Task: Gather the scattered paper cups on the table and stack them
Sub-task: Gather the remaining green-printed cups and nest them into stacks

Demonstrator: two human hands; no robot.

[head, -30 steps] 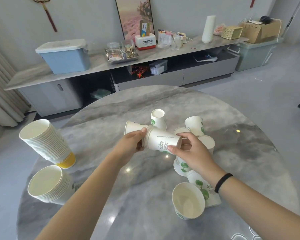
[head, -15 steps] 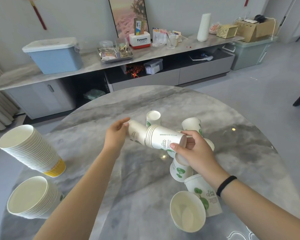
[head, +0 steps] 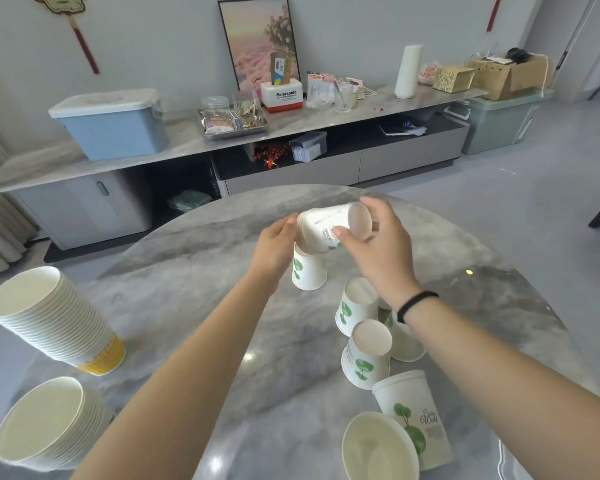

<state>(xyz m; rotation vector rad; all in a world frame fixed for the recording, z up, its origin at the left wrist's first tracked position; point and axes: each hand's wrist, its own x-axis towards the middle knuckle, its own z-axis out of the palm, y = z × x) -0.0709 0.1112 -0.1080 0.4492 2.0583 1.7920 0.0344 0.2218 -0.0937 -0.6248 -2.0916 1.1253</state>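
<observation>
Both hands are up over the far part of the round grey bench. The right hand is closed around a small stack of paper cups, held sideways with the bottom end pointing to the right. The thumb is on the near side and the fingers are curled over the top. The left hand is at the open end of that stack, its fingers pressed against the rims. I cannot tell if it grips the stack or just pushes on it.

Right under the held stack, one cup stands upside down on the bench (it has a green tree picture on it). Near the right arm, more loose cups sit close together: an upside-down cup, another upside-down cup just in front of it, and one partly hidden behind the right wrist. Closest to the camera, a cup lies on its side with an open cup touching it.

On the left edge of the bench are two big stacks. The tall leaning stack has a yellow cup at the bottom. The shorter stack is nearer the camera.
</observation>
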